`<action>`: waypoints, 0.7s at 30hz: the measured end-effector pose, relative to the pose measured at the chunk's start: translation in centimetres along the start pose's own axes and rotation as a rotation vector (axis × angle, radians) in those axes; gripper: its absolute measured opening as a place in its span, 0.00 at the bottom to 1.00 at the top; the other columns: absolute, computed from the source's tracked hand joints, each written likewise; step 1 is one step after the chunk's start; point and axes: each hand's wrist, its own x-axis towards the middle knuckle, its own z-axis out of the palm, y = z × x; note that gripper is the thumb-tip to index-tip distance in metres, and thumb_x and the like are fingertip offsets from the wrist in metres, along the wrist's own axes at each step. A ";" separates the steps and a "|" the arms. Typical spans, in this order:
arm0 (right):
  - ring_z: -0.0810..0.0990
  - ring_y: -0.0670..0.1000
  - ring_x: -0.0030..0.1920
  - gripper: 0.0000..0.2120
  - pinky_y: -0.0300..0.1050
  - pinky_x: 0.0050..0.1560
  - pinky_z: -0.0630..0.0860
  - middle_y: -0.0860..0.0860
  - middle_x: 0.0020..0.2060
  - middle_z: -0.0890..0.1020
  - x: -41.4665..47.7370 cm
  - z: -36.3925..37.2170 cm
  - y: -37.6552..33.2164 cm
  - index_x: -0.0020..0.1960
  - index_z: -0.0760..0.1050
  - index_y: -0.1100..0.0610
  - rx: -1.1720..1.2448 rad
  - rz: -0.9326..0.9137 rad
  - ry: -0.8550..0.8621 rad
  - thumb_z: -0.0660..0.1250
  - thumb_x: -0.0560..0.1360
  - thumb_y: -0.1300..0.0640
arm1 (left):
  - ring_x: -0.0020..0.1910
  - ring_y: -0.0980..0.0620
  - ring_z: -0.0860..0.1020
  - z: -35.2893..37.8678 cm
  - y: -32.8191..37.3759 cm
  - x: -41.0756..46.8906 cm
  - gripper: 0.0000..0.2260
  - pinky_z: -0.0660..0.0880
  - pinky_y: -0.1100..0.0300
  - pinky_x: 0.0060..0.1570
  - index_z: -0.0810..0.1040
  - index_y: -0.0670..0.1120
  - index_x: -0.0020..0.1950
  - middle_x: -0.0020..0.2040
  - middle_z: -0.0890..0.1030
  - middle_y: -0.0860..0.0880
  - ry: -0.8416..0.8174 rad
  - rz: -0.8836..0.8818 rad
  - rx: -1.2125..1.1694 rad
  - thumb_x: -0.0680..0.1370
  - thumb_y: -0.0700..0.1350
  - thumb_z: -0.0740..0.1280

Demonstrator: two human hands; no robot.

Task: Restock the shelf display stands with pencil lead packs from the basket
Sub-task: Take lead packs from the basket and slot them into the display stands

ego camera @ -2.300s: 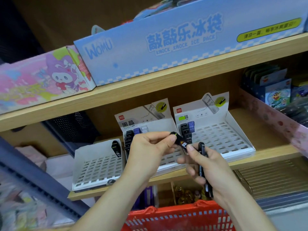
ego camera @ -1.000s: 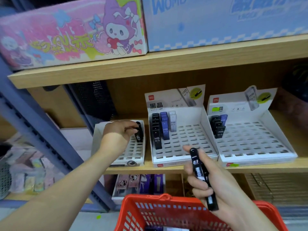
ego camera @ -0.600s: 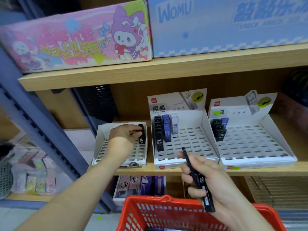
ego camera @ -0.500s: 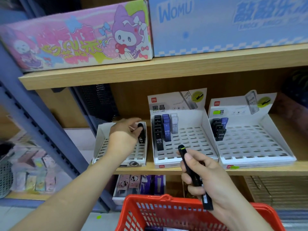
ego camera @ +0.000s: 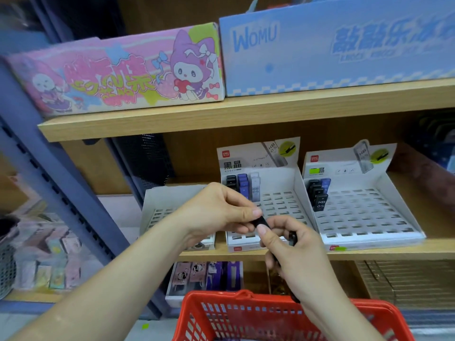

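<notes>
Display stands (ego camera: 278,207) on shelf (ego camera: 394,252), basket (ego camera: 246,297) below in front

Soft, even light from above; the recess under the upper shelf (ego camera: 246,114) sits in shadow. Wide-angle bending and blur grow toward the edges.

left hand (ego camera: 216,212) + right hand (ego camera: 298,257): pinch one black lead pack (ego camera: 261,221) | before middle display stand (ego camera: 280,200)

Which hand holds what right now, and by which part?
Left hand pinches a black lead pack by its upper end. Right hand grips more packs around their middle, thumb on the pinched pack's lower end.
</notes>
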 end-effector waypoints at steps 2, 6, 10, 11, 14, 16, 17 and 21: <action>0.74 0.49 0.24 0.03 0.35 0.24 0.67 0.50 0.35 0.78 -0.2 0.2 0.0 0.46 0.80 0.55 -0.009 -0.003 0.014 0.72 0.74 0.56 | 0.32 0.54 0.81 -0.1 0.0 -0.2 0.04 0.78 0.67 0.34 0.84 0.40 0.43 0.35 0.83 0.42 0.000 -0.012 0.029 0.70 0.39 0.73; 0.76 0.50 0.25 0.04 0.34 0.22 0.66 0.54 0.37 0.79 -0.6 0.9 0.1 0.47 0.80 0.55 -0.021 0.017 0.041 0.71 0.75 0.55 | 0.31 0.54 0.81 -0.4 -0.1 -0.5 0.03 0.77 0.68 0.32 0.84 0.41 0.43 0.34 0.84 0.43 0.004 -0.034 0.121 0.72 0.40 0.72; 0.76 0.50 0.24 0.07 0.36 0.18 0.62 0.58 0.39 0.83 -0.2 1.3 -0.6 0.51 0.78 0.55 0.202 0.287 0.080 0.63 0.81 0.54 | 0.32 0.53 0.82 -1.1 0.0 -0.5 0.02 0.78 0.67 0.32 0.82 0.40 0.44 0.35 0.84 0.41 0.122 0.037 0.133 0.74 0.37 0.70; 0.74 0.50 0.22 0.07 0.35 0.17 0.60 0.59 0.39 0.83 0.1 1.1 -0.8 0.52 0.78 0.56 0.313 0.386 0.090 0.61 0.81 0.56 | 0.31 0.53 0.81 -1.7 0.0 -0.4 0.03 0.78 0.67 0.32 0.82 0.38 0.46 0.34 0.83 0.42 0.202 0.061 0.107 0.75 0.36 0.69; 0.67 0.47 0.18 0.09 0.31 0.15 0.57 0.57 0.28 0.79 0.9 0.4 -0.7 0.52 0.75 0.58 0.559 0.568 0.109 0.59 0.80 0.56 | 0.32 0.53 0.82 -4.1 0.0 -0.2 0.05 0.79 0.67 0.34 0.82 0.38 0.50 0.34 0.84 0.43 0.443 0.118 0.075 0.75 0.35 0.69; 0.62 0.46 0.16 0.11 0.31 0.16 0.56 0.53 0.22 0.72 1.2 -0.1 -0.2 0.48 0.75 0.58 0.601 0.612 0.129 0.56 0.79 0.55 | 0.33 0.55 0.82 -5.6 -0.3 -0.2 0.05 0.78 0.68 0.36 0.83 0.41 0.49 0.36 0.84 0.45 0.536 0.147 0.177 0.75 0.35 0.69; 0.61 0.46 0.16 0.12 0.31 0.16 0.56 0.51 0.21 0.68 1.3 -0.3 0.0 0.46 0.74 0.58 0.618 0.623 0.146 0.54 0.79 0.55 | 0.32 0.57 0.82 -6.2 -0.6 -0.2 0.05 0.78 0.69 0.36 0.83 0.42 0.48 0.36 0.83 0.46 0.565 0.155 0.237 0.76 0.35 0.68; 0.59 0.46 0.17 0.11 0.32 0.19 0.55 0.47 0.22 0.61 1.5 -0.6 1.0 0.40 0.71 0.56 0.767 0.643 0.197 0.53 0.77 0.58 | 0.36 0.59 0.80 -7.2 -2.6 0.2 0.08 0.78 0.69 0.44 0.82 0.51 0.43 0.39 0.82 0.51 0.620 0.146 0.348 0.75 0.37 0.70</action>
